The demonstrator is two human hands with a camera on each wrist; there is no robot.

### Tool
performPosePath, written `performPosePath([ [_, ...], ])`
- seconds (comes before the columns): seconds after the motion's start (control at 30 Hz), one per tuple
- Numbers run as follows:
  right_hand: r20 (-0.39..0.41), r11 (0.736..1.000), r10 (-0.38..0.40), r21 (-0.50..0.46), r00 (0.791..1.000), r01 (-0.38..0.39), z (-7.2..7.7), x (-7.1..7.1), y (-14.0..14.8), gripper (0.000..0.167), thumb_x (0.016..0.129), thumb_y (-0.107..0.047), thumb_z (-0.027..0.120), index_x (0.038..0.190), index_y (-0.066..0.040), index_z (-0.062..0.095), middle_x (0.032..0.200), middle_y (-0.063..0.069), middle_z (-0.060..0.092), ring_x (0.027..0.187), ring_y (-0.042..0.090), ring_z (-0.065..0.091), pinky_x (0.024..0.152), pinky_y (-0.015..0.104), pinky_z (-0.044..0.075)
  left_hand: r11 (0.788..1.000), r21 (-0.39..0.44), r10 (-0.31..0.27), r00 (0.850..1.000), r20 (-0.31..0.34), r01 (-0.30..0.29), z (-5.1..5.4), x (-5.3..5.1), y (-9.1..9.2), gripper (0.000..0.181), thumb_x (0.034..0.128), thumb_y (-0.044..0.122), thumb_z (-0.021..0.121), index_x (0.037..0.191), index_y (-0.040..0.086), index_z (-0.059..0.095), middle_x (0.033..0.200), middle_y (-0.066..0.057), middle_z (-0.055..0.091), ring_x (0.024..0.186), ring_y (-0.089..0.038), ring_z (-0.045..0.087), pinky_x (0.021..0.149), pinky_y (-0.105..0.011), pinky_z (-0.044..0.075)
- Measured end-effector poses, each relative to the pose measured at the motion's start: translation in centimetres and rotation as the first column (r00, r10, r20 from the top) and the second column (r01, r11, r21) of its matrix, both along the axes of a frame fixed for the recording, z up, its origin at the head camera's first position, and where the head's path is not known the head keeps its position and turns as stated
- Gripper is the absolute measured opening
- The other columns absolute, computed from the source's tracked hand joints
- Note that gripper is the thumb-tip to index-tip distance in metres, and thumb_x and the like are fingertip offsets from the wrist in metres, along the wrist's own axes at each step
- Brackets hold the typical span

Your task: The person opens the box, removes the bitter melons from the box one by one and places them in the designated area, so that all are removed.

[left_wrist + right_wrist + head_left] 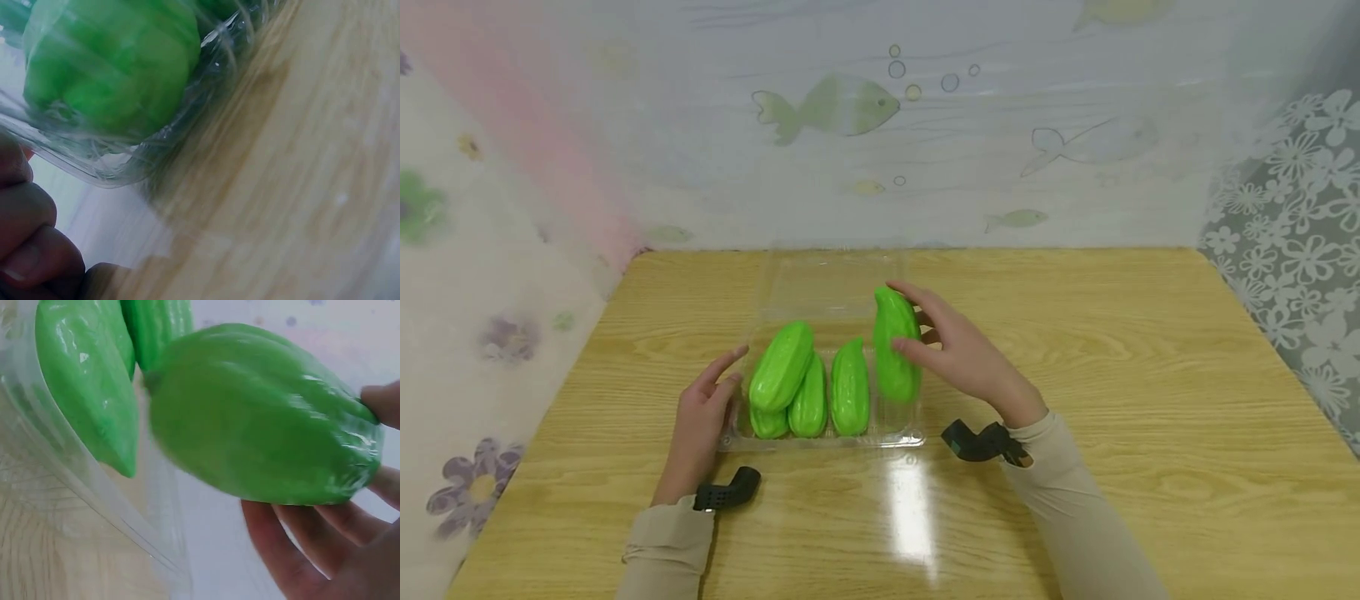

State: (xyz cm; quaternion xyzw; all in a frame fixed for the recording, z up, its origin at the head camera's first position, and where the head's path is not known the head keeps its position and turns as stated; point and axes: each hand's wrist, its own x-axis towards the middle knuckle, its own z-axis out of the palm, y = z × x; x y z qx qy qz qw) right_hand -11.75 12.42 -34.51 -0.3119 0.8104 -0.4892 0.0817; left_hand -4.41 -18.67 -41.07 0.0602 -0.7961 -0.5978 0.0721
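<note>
My right hand [958,346] holds a glossy bright green, gourd-like fruit [897,346] with a pointed tip, above the right end of a clear plastic clamshell box [898,437]. In the right wrist view, the thumb and fingers [300,544] wrap round one end of this green fruit [262,419]. Several similar green fruits [850,392] lie in the box, with one [782,367] resting on top of others at the left. At the box's left side my left hand [700,417] grips the rim, its fingers [44,256] curled in the left wrist view.
The box's transparent lid [831,279] is folded back toward the wall. All stands on a wood-grain table [1075,333], which meets a fish-patterned wall covering [962,167] at the back. Black wrist cameras [977,442] project inward from both wrists.
</note>
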Motion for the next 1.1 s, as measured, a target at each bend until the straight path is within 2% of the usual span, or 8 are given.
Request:
performPosePath([
  [0.23,0.050,0.995,-0.042,-0.086,0.998,0.046,2.2,0.7,0.4,0.055,0.091,-0.020,0.053,0.139,-0.020,0.028,0.131,0.000,0.038,0.101,0.019,0.051,0.077,0.032,0.048,1.000,0.020,-0.024,1.000,-0.002,0.024,-0.5,-0.1,-0.3,0.035,0.0946,0.022,0.046,0.128,0.015,0.049,0.046,0.002,0.040,0.038,-0.010,0.035,0.038,-0.030,0.033],
  [0.33,0.073,0.994,-0.063,-0.084,0.995,0.069,2.8,0.9,0.7,0.054,0.091,-0.019,0.053,0.140,-0.019,0.029,0.130,0.001,0.039,0.102,0.019,0.052,0.077,0.032,0.048,0.999,0.023,-0.024,1.000,0.004,0.024,-0.7,-0.2,-0.4,0.035,0.0944,0.023,0.046,0.128,0.017,0.050,0.046,0.001,0.040,0.039,-0.010,0.036,0.039,-0.030,0.033],
  [0.67,0.093,0.986,-0.161,-0.028,0.983,0.164,2.4,0.2,2.1,0.052,0.091,-0.028,0.052,0.139,-0.023,0.032,0.128,0.000,0.043,0.107,0.018,0.050,0.078,0.036,0.047,1.000,-0.008,-0.013,1.000,0.001,0.013,-0.2,0.0,-0.2,0.034,0.0948,0.021,0.045,0.128,0.013,0.050,0.046,0.002,0.039,0.039,-0.009,0.035,0.038,-0.029,0.032],
  [0.93,0.082,0.975,-0.210,-0.050,0.974,0.214,2.3,-0.4,3.3,0.049,0.091,-0.027,0.052,0.137,-0.020,0.036,0.120,0.005,0.047,0.105,0.020,0.052,0.077,0.037,0.047,1.000,-0.021,-0.017,1.000,0.004,0.017,-2.0,-0.6,-1.1,0.035,0.0937,0.031,0.046,0.128,0.023,0.050,0.046,0.002,0.040,0.038,-0.011,0.035,0.038,-0.031,0.033],
  [1.1,0.085,0.969,-0.240,-0.045,0.967,0.245,2.2,-0.7,4.2,0.048,0.091,-0.029,0.051,0.136,-0.019,0.036,0.121,0.006,0.046,0.105,0.021,0.052,0.077,0.038,0.047,0.999,-0.022,-0.023,1.000,0.005,0.023,-2.3,-0.7,-1.2,0.036,0.0934,0.032,0.046,0.128,0.023,0.050,0.046,0.001,0.040,0.038,-0.012,0.035,0.038,-0.031,0.033],
])
